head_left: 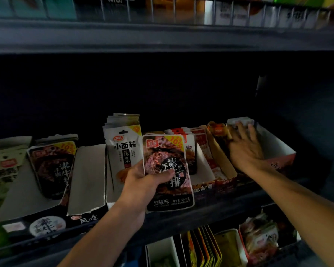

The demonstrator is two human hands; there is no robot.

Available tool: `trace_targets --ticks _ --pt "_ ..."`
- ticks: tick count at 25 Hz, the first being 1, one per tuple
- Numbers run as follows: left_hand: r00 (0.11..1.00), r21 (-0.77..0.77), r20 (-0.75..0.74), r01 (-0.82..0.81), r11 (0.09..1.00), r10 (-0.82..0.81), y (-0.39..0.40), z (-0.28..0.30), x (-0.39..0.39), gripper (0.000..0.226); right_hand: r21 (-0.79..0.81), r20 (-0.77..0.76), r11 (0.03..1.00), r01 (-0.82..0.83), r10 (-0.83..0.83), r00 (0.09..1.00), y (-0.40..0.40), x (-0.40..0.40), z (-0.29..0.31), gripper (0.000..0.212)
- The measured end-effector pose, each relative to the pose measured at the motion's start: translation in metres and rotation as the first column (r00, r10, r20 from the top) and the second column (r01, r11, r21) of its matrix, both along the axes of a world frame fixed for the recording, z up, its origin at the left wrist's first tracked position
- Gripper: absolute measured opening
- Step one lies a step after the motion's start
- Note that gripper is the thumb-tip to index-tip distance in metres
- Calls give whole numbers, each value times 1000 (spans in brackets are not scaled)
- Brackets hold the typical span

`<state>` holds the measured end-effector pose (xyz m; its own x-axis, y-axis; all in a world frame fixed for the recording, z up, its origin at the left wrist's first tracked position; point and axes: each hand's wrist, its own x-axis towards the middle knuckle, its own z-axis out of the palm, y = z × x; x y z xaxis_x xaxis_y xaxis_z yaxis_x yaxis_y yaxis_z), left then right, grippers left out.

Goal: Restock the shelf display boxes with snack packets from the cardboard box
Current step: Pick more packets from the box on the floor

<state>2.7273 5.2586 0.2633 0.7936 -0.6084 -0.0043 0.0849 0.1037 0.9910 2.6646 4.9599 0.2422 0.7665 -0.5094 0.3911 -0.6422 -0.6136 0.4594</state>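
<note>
Standing at a dim store shelf (pixel 210 204): left hand (pixel 143 180) gripping a dark snack packet (pixel 169 170), right hand (pixel 245 149) reaching, fingers spread, into a display box (pixel 281 151) at two o'clock.

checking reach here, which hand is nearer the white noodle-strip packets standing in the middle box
Left. The left hand, gripping a dark packet, is right beside the white packets; the right hand reaches into a box far to their right.

The scene is dim, and the shelf (pixel 210 201) recess behind the packets is almost black. The packet (pixel 168 170) fronts catch light from the viewer's side, with a small glare spot. The upper shelf is smeared by blur, the right hand (pixel 245 149) is soft, and straight edges bow towards the frame borders.
</note>
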Motion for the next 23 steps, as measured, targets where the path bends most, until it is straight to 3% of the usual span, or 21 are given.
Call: trace_targets --ticks 2,4,6,7,8,9,11,12,13,15,16,19,23 --pt "1000 -4 -14 -19 1000 19 4 1 2 35 -7 147 998 -60 60 987 1 -5 7 51" --pt "999 -7 -18 -34 999 34 12 5 3 37 -1 357 979 -204 191 914 13 -11 18 42" --pt "998 -35 -19 -65 997 65 30 11 2 38 -42 541 909 -415 370 756 48 -14 27 26" --pt "996 -51 -26 -88 995 87 41 14 0 36 5 621 829 -560 436 651 77 -17 33 20" --pt "994 -65 -32 -110 992 108 55 17 -2 33 126 713 699 -704 430 554 115 -22 39 17" --pt "991 -81 -41 -128 989 125 70 19 -3 30 314 790 505 -804 330 516 158 -29 45 16" --pt "989 -95 -54 -141 986 136 102 20 -6 32 606 794 -31 -795 64 604 237 -40 55 22" --pt "989 -97 -55 -142 985 137 118 19 -8 35 647 747 -206 -734 -19 664 261 -37 53 28" --pt "989 -100 -54 -145 984 141 136 16 -8 37 664 698 -312 -679 -65 713 280 -32 49 39" --pt "987 -106 -54 -157 982 152 172 11 -9 40 684 630 -400 -610 -98 770 312 -18 40 64" --pt "986 -117 -58 -159 980 154 192 9 -9 42 688 612 -424 -589 -98 785 329 -12 38 63" --pt "978 -170 -179 -139 976 108 227 1 -9 32 655 622 -409 -635 -184 761 355 0 30 19" --pt "926 -194 -290 -302 933 240 258 -16 5 31 576 613 -378 -725 -387 688 375 13 19 17"
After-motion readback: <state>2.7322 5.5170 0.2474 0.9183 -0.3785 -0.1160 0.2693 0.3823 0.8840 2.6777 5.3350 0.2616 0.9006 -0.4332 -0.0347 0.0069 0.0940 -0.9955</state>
